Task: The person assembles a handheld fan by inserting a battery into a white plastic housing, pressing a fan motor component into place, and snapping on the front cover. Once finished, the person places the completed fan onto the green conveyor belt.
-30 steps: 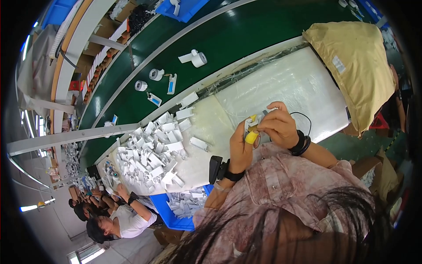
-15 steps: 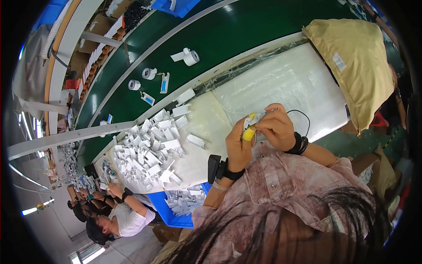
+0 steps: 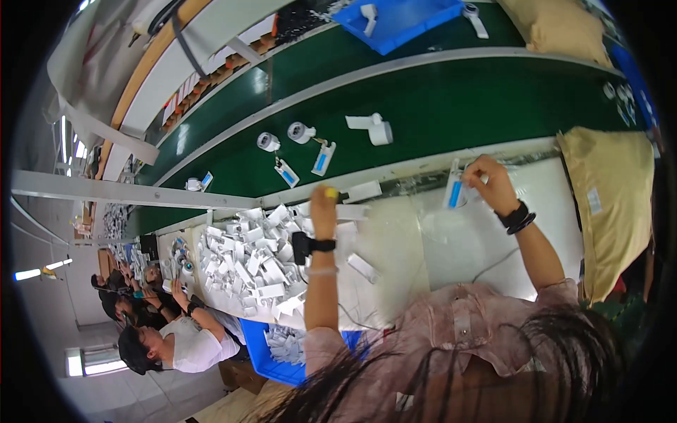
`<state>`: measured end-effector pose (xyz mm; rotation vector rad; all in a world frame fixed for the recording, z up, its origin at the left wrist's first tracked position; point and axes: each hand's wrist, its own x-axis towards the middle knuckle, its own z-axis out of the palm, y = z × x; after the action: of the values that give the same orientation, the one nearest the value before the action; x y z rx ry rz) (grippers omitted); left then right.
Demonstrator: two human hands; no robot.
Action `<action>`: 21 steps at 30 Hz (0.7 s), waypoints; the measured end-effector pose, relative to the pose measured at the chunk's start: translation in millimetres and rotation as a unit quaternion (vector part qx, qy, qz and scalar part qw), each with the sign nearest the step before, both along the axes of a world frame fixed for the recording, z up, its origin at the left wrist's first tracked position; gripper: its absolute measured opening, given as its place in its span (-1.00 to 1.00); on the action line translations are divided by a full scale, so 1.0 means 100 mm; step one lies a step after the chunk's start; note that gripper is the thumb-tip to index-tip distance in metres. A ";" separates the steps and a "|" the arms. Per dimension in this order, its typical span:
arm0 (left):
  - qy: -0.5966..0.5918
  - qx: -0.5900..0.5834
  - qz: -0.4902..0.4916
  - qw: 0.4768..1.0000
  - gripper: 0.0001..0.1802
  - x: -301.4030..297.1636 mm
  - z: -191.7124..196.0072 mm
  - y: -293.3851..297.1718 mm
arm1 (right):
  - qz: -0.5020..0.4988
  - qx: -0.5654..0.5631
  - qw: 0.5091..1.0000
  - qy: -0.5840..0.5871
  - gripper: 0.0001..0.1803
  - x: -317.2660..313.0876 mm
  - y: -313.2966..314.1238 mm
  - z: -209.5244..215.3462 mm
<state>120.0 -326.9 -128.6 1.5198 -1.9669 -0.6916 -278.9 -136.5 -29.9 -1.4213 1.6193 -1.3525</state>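
My right hand (image 3: 492, 185) is closed, its fingertips pinching a white plastic part with a blue strip (image 3: 455, 190) over the far edge of the table. My left hand (image 3: 324, 215) reaches out beside the pile of white plastic pieces (image 3: 257, 254). A yellow wrap (image 3: 331, 192) shows at its fingertips, which are blurred, so its grip does not show. Right beside those fingers lies a white housing (image 3: 363, 190) at the belt's edge. A single white piece (image 3: 363, 268) rests on the table nearer me.
Past the table runs a green conveyor belt (image 3: 437, 106) with white round-headed assemblies (image 3: 379, 132) on it. A blue tray (image 3: 395, 28) stands farther back. A tan sack (image 3: 613, 211) is at the right. Below the pile sits a blue bin (image 3: 257, 352). Co-workers (image 3: 190, 342) work at left.
My hands have moved apart from close in front of me. The left went left and forward to the pile; the right went forward and right with the white part. The view has shifted.
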 end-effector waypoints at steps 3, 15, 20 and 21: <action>-0.112 -0.154 0.161 0.969 -0.66 0.49 -0.09 -0.86 | -0.025 -0.002 0.995 0.095 -0.95 -0.27 -0.55 -0.13; -0.184 0.082 0.305 0.931 -0.52 0.94 -0.25 -2.11 | -0.029 -0.063 0.952 0.298 -0.78 0.09 -0.78 -0.21; 0.273 0.160 0.234 0.919 -0.63 0.70 0.13 -1.89 | 0.086 0.005 0.968 0.234 -0.82 0.45 -0.31 -0.36; 0.271 0.149 0.224 0.924 -0.70 0.59 0.36 -1.74 | 0.078 0.003 0.970 0.230 -0.82 0.50 -0.21 -0.33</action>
<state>179.2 -500.4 -92.5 1.6442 -1.0921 -1.0948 -228.6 -157.0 -63.4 -1.9182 1.7389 -0.9705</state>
